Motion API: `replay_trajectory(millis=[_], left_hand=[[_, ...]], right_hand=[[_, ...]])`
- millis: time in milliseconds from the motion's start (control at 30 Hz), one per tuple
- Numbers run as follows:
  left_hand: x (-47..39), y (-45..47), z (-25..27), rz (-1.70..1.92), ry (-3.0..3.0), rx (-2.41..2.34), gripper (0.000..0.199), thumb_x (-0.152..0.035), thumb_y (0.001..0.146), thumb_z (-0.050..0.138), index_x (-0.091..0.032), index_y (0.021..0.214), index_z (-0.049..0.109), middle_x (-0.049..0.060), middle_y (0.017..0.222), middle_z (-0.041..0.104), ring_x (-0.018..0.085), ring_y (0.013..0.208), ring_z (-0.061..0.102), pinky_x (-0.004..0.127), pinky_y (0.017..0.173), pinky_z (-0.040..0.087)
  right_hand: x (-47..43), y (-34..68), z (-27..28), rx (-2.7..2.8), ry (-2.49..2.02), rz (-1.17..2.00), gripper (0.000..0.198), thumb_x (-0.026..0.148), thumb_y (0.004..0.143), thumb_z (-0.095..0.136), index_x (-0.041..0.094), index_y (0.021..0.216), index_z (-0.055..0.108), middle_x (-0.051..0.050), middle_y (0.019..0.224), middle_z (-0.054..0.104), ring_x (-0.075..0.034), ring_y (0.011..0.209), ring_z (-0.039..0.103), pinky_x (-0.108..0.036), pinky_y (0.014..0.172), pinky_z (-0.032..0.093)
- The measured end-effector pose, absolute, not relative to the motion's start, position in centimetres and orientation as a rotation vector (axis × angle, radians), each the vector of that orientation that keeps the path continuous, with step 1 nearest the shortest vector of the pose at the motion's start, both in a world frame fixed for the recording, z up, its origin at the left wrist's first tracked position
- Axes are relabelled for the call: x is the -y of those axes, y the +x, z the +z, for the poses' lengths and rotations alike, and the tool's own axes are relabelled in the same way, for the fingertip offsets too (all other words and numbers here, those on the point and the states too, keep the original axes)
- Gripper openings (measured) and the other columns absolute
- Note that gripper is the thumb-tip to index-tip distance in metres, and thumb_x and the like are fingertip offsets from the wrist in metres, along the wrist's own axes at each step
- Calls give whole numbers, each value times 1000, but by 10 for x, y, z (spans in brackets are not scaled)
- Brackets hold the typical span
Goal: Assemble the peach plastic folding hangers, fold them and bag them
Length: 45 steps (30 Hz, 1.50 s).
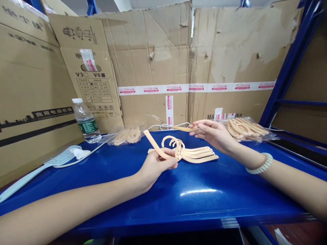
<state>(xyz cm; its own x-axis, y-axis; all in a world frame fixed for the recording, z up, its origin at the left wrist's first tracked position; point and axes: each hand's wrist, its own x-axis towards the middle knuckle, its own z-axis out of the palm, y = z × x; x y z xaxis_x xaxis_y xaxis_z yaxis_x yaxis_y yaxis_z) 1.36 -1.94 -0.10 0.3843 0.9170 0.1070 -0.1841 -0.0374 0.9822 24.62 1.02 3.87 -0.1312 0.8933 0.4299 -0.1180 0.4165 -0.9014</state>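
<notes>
Pinched in my left hand (158, 166) is a beige folding clothes hanger (155, 144). One arm of it slants up to the left, and a joint shows by my fingertips. Right behind it lie several similar beige hangers (200, 154), their hooks overlapping in the middle and arms pointing right. Where the held hanger ends and the others begin is hard to tell. My right hand (213, 132) is raised above them to the right. Between its closed fingers and thumb is a thin beige hanger arm (185, 128), pointing left and apart from the other pieces.
A clear bag of beige hanger parts (245, 129) lies at the back right, another bag (129, 135) at the back left. A water bottle (87, 120), a pale blue brush (55, 160) and a white cable (84, 159) are on the left. Cardboard (153, 68) walls the blue table (143, 211).
</notes>
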Motion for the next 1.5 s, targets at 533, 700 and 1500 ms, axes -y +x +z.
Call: replay_trajectory(millis=[533,700,1500], left_hand=[[21,14,0,1035,1362,-738,24,-19,60,79,-13,79,65,1,74,65,12,69,60,24,68,47],[24,14,3,1018,1466,-712,21,-15,62,75,-15,75,59,-2,67,62,10,64,58,23,64,46],[26,13,1,1108,1479,-798,21,-17,59,79,-14,70,61,1,68,67,13,64,61,23,63,48]], right_hand=[[23,212,22,1271,-731,1558,33,18,66,81,20,95,65,-2,90,69,-15,85,68,-35,90,53],[25,210,19,1487,-806,1399,32,25,65,83,18,92,67,-1,84,72,-13,79,67,-26,79,53],[34,201,16,1652,-750,1221,29,28,61,83,18,83,68,-4,86,74,-19,79,71,-36,84,55]])
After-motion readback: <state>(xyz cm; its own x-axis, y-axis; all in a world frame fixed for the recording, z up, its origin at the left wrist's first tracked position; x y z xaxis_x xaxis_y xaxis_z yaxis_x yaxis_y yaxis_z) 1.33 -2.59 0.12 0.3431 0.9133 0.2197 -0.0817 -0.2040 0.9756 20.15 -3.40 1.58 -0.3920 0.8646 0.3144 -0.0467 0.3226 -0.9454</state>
